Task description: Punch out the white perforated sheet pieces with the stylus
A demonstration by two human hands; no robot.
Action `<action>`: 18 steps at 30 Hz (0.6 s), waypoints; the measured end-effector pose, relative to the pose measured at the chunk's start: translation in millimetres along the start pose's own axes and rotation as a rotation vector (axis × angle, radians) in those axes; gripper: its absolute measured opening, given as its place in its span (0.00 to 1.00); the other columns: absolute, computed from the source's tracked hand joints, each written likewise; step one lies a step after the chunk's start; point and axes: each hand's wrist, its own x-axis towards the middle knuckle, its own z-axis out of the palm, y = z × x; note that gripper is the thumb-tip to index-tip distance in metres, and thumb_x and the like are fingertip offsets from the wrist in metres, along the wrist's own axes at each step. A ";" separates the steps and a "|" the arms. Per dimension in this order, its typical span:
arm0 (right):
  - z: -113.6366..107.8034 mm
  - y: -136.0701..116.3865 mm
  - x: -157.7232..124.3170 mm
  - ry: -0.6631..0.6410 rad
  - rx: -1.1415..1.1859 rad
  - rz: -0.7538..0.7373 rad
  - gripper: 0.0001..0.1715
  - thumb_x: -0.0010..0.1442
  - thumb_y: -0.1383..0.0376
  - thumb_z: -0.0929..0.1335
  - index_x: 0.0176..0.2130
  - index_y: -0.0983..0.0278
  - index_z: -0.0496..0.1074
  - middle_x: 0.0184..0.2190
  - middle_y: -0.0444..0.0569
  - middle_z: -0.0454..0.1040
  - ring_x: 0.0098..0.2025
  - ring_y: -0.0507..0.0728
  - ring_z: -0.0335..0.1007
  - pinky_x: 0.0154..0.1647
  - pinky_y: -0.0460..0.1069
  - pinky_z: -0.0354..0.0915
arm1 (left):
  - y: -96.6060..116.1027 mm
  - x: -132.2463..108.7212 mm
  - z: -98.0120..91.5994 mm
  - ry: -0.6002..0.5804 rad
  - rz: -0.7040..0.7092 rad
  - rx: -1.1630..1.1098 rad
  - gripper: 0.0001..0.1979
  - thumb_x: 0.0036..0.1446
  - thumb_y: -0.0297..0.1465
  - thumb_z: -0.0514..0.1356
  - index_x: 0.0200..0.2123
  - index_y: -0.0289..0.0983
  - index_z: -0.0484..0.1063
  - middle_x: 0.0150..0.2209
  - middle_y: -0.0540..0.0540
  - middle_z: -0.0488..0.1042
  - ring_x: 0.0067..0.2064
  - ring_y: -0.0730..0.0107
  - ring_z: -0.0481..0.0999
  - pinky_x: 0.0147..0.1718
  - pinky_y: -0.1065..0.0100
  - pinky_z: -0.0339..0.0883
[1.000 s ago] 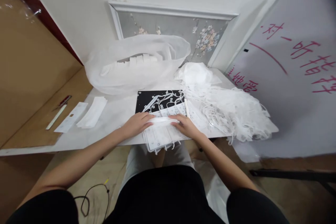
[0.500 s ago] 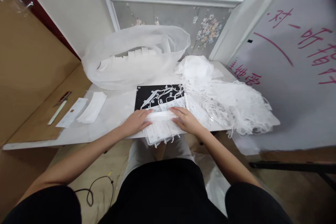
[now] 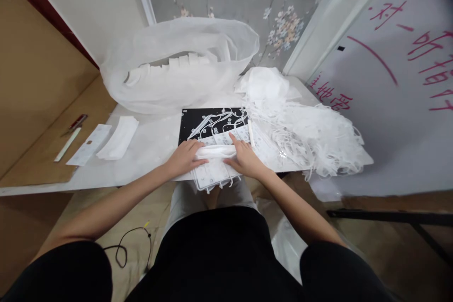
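A folded white bundle (image 3: 215, 152) lies between my two hands near the table's front edge. My left hand (image 3: 184, 156) grips its left end, thumb below and fingers above. Its right end is in my right hand (image 3: 245, 155), whose index finger points up and away. Beneath the bundle are white printed sheets (image 3: 208, 175) that overhang the edge, with small white loops along their lower side. Behind them a black patterned sheet (image 3: 191, 120) carries white cords. A short white strip (image 3: 251, 133) lies just beyond my right hand.
A large translucent bag (image 3: 155, 94) of white pieces stands at the back. To the right is a heap of white corded items (image 3: 318, 137). At left lie white cards (image 3: 118, 138), a printed card (image 3: 89, 145), a pale strip (image 3: 68, 144) and a red cutter (image 3: 77, 122).
My right hand has shifted slightly left along the bundle, and its index finger has lifted. The bundle looks more gathered between my hands. The whole view has tilted a little.
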 end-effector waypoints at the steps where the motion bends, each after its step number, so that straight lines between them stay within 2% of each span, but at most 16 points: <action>1: 0.7 0.1 0.2 0.004 0.009 -0.007 0.58 0.67 0.49 0.67 0.76 0.64 0.30 0.66 0.68 0.63 0.63 0.75 0.64 0.62 0.70 0.62 | 1.2 0.7 0.3 0.002 0.001 -0.004 0.26 0.65 0.47 0.64 0.56 0.33 0.70 0.50 0.37 0.75 0.52 0.52 0.75 0.51 0.57 0.67; 4: -2.5 3.1 -1.1 0.012 0.067 0.009 0.59 0.67 0.50 0.68 0.76 0.62 0.28 0.64 0.66 0.66 0.62 0.73 0.66 0.61 0.68 0.63 | 2.8 0.4 -0.9 -0.001 -0.014 -0.018 0.26 0.64 0.47 0.65 0.56 0.34 0.70 0.52 0.37 0.74 0.54 0.51 0.74 0.52 0.58 0.66; 8: -9.8 8.1 -4.7 -0.013 0.107 0.083 0.61 0.66 0.51 0.70 0.76 0.61 0.28 0.52 0.60 0.75 0.53 0.71 0.71 0.56 0.67 0.66 | 2.1 -2.3 -3.0 -0.012 -0.063 -0.035 0.25 0.63 0.46 0.65 0.55 0.35 0.70 0.52 0.38 0.75 0.54 0.51 0.75 0.51 0.57 0.67; 14: -2.1 3.5 -2.1 -0.028 0.039 0.026 0.62 0.65 0.51 0.70 0.76 0.62 0.28 0.62 0.66 0.67 0.58 0.73 0.66 0.59 0.67 0.63 | 7.5 0.9 0.6 -0.033 -0.009 -0.057 0.25 0.60 0.40 0.68 0.56 0.35 0.71 0.53 0.37 0.76 0.55 0.50 0.74 0.54 0.57 0.66; 18: -4.3 8.5 -3.6 -0.025 0.145 0.103 0.63 0.63 0.49 0.72 0.76 0.63 0.31 0.51 0.59 0.75 0.53 0.70 0.69 0.58 0.64 0.65 | 2.8 -3.5 -1.8 -0.036 -0.070 -0.082 0.25 0.62 0.45 0.66 0.56 0.36 0.71 0.52 0.38 0.76 0.54 0.50 0.75 0.53 0.56 0.66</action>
